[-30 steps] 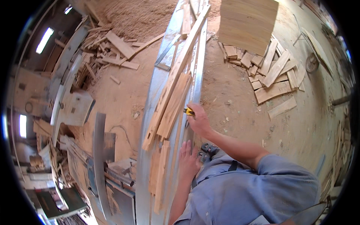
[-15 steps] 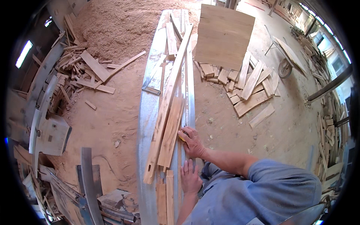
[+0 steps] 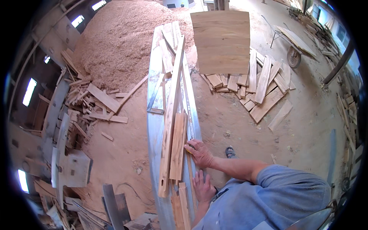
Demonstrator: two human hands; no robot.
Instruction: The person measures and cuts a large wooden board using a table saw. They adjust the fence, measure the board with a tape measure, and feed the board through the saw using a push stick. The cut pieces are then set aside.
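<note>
My right hand (image 3: 201, 153) is closed around a small yellow and dark object (image 3: 189, 148), mostly hidden by the fingers, beside the right edge of a short thick board (image 3: 178, 147) with a narrow tenon at its near end. Nearer to me, my left hand (image 3: 204, 187) rests with fingers stretched out on the right side of a long metal-topped bench (image 3: 155, 161), holding nothing. Left of the short board lies a long wooden rail (image 3: 170, 122) with a slot near its end. Two narrower wood pieces (image 3: 184, 203) lie close to my left forearm.
A metal square (image 3: 155, 110) lies on the bench's left side, with more strips beyond. Wood offcuts are heaped on the floor at left (image 3: 103, 99) and right (image 3: 264, 88). A large panel (image 3: 221, 42) stands behind the right heap. Sawdust (image 3: 119, 38) is piled at the back.
My view has shifted, so the bench and wood sit further right and lower near me. A sandalled foot now shows on the floor. Both hands stay at about the same places on the bench.
</note>
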